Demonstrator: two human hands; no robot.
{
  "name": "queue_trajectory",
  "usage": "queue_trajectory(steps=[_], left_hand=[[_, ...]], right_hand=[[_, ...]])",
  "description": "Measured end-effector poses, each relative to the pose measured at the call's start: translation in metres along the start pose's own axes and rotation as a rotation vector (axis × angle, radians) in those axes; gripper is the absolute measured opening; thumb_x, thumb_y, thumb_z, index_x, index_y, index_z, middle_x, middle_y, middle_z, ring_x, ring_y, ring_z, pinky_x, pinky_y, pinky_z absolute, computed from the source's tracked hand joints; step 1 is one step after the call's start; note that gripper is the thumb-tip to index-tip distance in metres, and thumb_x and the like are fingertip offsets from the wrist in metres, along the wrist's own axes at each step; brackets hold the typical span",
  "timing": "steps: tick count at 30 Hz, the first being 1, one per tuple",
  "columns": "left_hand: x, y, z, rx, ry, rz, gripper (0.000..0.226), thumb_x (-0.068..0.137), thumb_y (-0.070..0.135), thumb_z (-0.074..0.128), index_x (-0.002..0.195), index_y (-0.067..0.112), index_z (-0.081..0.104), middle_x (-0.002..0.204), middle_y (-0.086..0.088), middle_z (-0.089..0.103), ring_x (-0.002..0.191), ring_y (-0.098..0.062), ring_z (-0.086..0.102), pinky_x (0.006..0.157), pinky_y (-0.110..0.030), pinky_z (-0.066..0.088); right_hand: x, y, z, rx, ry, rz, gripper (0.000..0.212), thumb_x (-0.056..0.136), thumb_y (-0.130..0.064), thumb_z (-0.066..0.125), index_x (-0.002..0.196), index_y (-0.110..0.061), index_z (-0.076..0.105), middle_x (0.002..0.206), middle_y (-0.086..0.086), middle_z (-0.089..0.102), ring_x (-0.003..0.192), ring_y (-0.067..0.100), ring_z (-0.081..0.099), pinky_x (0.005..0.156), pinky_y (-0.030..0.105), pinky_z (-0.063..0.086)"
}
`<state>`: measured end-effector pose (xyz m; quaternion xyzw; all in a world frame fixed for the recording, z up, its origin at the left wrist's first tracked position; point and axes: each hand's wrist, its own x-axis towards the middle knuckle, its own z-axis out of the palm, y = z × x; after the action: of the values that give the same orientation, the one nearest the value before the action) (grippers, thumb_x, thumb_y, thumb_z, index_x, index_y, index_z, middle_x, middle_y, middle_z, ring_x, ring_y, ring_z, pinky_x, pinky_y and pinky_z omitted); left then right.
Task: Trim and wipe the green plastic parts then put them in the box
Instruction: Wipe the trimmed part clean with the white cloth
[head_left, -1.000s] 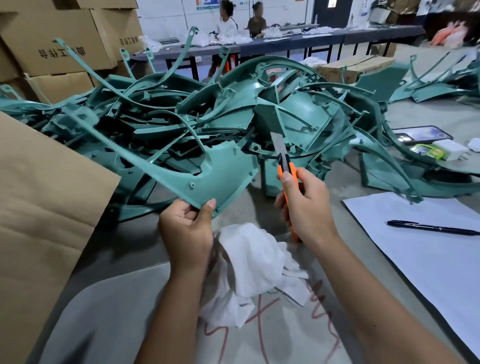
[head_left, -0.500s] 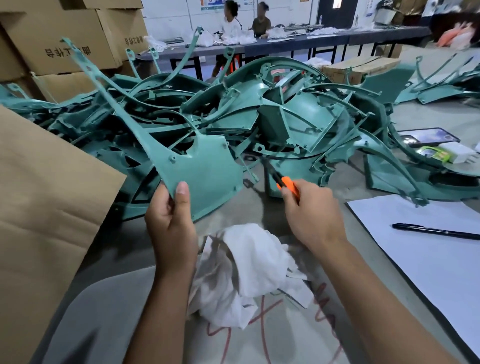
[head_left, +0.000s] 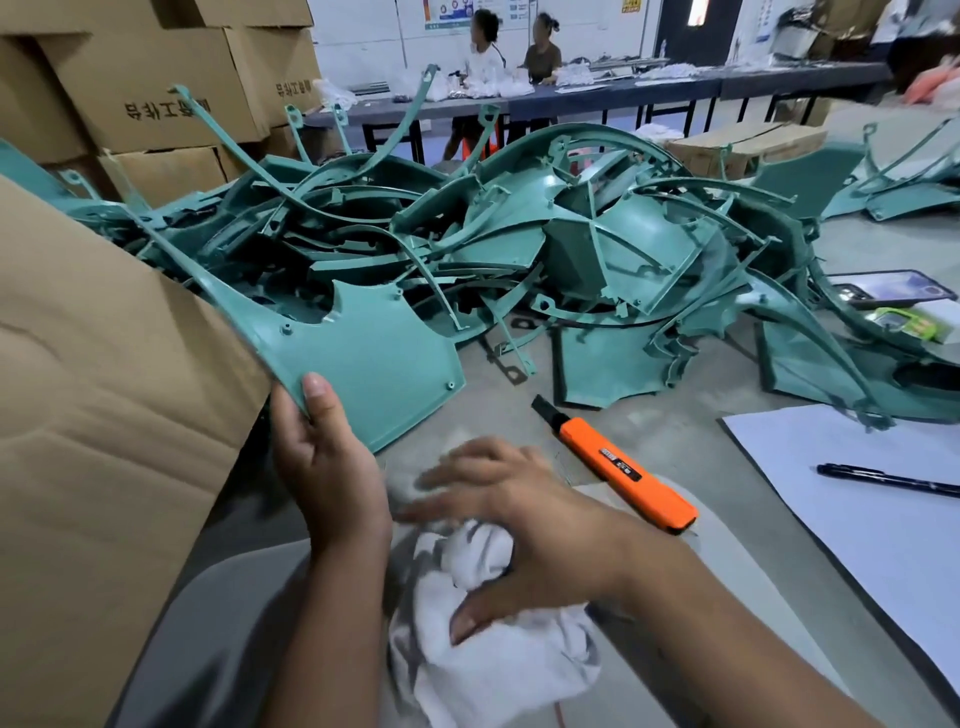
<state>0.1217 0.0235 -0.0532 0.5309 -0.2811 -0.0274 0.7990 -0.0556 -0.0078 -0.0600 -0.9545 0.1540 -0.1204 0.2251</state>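
Since a second ago: orange utility knife (head_left: 618, 470) out of right hand (head_left: 524, 525), now flat on desk (head_left: 675, 436); fingers spread over white rag (head_left: 498, 649). Left hand (head_left: 324, 467) pinching green plastic part's (head_left: 374, 358) lower corner, long strip running up-left. Rag directly under right hand, part just above-left.
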Motion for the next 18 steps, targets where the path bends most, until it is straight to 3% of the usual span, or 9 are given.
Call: queue_trajectory(steps=[2,4,7,9,11,14,16,18], left_hand=[[0.002,-0.002,-0.003,-0.002,0.005,0.017,0.022,0.1,0.046,0.044,0.113,0.045,0.062,0.12,0.01,0.069,0.112,-0.011,0.063,0.101,-0.036,0.051],[0.004,-0.003,-0.004,-0.004,-0.01,0.021,0.028,0.103,0.039,0.043,0.121,0.026,0.06,0.125,-0.005,0.066,0.112,-0.016,0.062,0.103,-0.041,0.05],[0.003,-0.001,-0.003,0.031,-0.03,0.047,0.036,0.107,0.026,0.041,0.128,0.003,0.058,0.125,-0.012,0.066,0.104,-0.007,0.063,0.093,-0.024,0.052],[0.001,0.001,-0.003,0.081,-0.031,0.097,0.033,0.109,0.015,0.04,0.128,-0.006,0.057,0.121,-0.011,0.065,0.098,0.007,0.062,0.087,-0.011,0.047],[0.0,0.003,-0.003,0.144,-0.003,0.13,0.027,0.109,0.008,0.041,0.122,-0.008,0.058,0.115,-0.012,0.064,0.091,0.006,0.061,0.083,-0.007,0.043],[0.0,0.002,-0.005,0.165,0.027,0.095,0.025,0.107,0.007,0.044,0.115,-0.012,0.06,0.11,-0.025,0.067,0.09,-0.019,0.06,0.081,-0.018,0.047],[-0.001,0.002,-0.005,0.153,0.02,0.07,0.025,0.106,0.013,0.047,0.109,-0.007,0.062,0.102,-0.023,0.068,0.086,-0.019,0.057,0.078,-0.029,0.048],[-0.002,0.003,-0.004,0.125,-0.014,0.069,0.025,0.102,0.022,0.048,0.101,0.003,0.063,0.092,-0.009,0.066,0.08,-0.018,0.057,0.074,-0.035,0.048]], right_hand=[[0.002,-0.001,0.002,0.118,0.013,-0.014,0.054,0.075,-0.043,0.093,0.123,-0.029,0.076,0.135,-0.005,0.063,0.131,0.017,0.054,0.104,0.043,0.045],[0.002,0.001,-0.002,0.191,0.054,0.007,0.029,0.079,-0.026,0.093,0.105,-0.017,0.082,0.129,-0.001,0.067,0.123,0.018,0.06,0.1,0.039,0.049],[-0.003,0.001,-0.009,0.182,0.191,0.036,0.009,0.088,-0.015,0.083,0.092,-0.014,0.075,0.106,-0.006,0.072,0.102,0.012,0.065,0.089,0.035,0.052],[-0.007,0.005,-0.015,0.296,0.358,0.134,0.015,0.094,-0.01,0.075,0.087,-0.017,0.063,0.082,-0.012,0.063,0.078,0.005,0.058,0.072,0.026,0.049],[-0.011,0.013,-0.02,0.466,0.548,0.205,0.015,0.099,-0.007,0.067,0.092,-0.016,0.058,0.081,0.001,0.058,0.073,0.01,0.049,0.065,0.025,0.041],[-0.011,0.02,-0.026,0.688,0.811,0.303,0.025,0.102,0.0,0.056,0.102,-0.023,0.064,0.08,-0.003,0.061,0.066,0.008,0.05,0.056,0.021,0.04],[-0.012,0.025,-0.026,0.691,0.985,0.419,0.038,0.101,0.002,0.051,0.095,-0.031,0.068,0.073,-0.011,0.063,0.058,0.004,0.05,0.051,0.019,0.039],[-0.012,0.031,-0.026,0.67,1.1,0.54,0.033,0.101,-0.002,0.052,0.09,-0.028,0.07,0.073,-0.008,0.065,0.061,0.009,0.054,0.059,0.025,0.043]])
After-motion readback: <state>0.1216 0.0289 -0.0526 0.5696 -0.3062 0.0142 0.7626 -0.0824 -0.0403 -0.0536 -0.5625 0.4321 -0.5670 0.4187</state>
